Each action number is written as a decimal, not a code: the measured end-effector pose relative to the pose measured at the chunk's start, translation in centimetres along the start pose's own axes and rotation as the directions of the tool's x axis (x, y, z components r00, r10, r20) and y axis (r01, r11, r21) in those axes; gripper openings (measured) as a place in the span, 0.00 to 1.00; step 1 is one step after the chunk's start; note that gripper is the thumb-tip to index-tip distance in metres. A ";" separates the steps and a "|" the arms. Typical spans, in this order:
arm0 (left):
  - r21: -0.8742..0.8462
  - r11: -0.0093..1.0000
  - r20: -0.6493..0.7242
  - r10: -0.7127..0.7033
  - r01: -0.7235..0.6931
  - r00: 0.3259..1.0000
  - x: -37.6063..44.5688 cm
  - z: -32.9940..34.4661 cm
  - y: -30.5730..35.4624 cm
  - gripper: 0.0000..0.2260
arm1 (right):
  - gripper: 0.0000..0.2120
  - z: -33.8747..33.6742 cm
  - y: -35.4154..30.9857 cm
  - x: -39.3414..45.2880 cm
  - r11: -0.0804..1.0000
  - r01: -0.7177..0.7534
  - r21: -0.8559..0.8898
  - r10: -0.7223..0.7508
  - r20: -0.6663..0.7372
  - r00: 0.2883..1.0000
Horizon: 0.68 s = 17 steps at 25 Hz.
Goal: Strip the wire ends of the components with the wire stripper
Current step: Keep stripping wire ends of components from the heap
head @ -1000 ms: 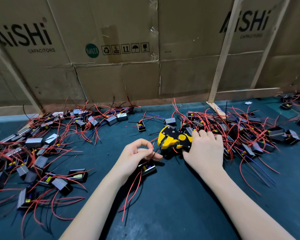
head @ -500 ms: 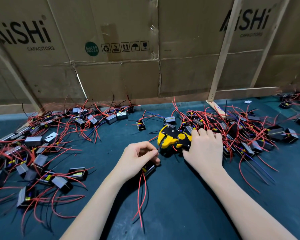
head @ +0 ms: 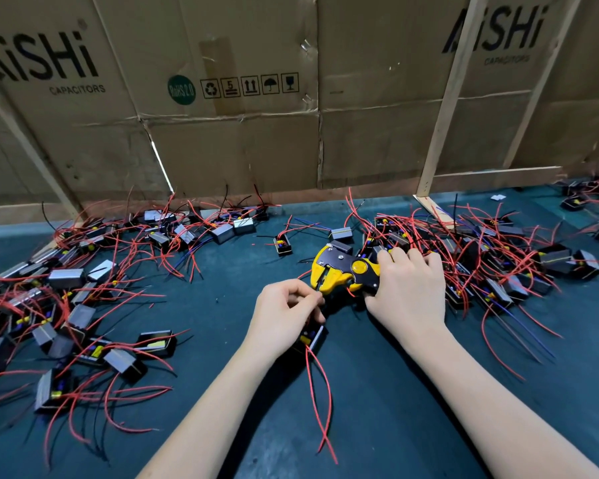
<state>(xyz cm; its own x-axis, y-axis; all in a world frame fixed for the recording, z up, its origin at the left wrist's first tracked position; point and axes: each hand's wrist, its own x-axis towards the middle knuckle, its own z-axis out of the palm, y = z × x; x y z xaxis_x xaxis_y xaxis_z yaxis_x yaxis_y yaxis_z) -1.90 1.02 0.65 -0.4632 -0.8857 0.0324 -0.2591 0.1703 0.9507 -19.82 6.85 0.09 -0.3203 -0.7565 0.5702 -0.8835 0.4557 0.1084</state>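
The right hand (head: 408, 288) grips the yellow-and-black wire stripper (head: 343, 271) on the green table (head: 222, 305). The left hand (head: 284, 316) pinches a wire at its head, a component (head: 312, 337) beneath it.

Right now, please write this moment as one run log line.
left hand: pinches wire at stripper | right hand: grips wire stripper | component: under left hand

The far cardboard wall (head: 222, 143) read "AiSHi CAPACITORS" in dark print at far left (first letter cut off) and again at far right. Between them stood a green round "RoHS 2.0" mark (head: 181, 89) and a row of handling symbols (head: 249, 85), one bearing "5".
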 end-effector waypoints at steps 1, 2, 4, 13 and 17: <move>0.003 1.000 0.014 0.000 0.000 1.000 0.1 -0.1 0.0 0.09 | 0.22 0.0 0.1 0.0 1.000 0.002 0.005 -0.002 0.004 1.000; 0.011 1.000 0.026 0.000 0.000 1.000 0.1 -0.3 0.0 0.09 | 0.20 0.1 0.1 0.0 1.000 0.005 0.014 -0.005 0.006 1.000; 0.045 0.999 0.037 0.010 -0.012 0.999 0.1 -0.5 -0.1 0.08 | 0.18 0.2 0.2 0.1 0.999 0.020 0.032 -0.020 0.010 1.000; 0.001 0.993 0.093 0.119 -0.120 0.988 0.2 -1.5 0.4 0.07 | 0.17 0.6 0.6 0.8 0.998 -0.063 0.031 0.056 0.193 0.980; 0.060 0.982 0.292 0.154 -0.179 0.944 -0.3 -1.9 0.4 0.07 | 0.19 -0.3 2.8 1.3 0.916 -0.328 0.233 0.313 0.099 0.945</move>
<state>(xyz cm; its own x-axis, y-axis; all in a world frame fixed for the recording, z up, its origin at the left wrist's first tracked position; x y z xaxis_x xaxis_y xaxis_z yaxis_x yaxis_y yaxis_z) -0.24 0.49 1.66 -0.7247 -0.6836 0.0870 -0.2227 0.3519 0.9092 -22.60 7.24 1.36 -0.6129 -0.6182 0.4922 -0.7835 0.5562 -0.2771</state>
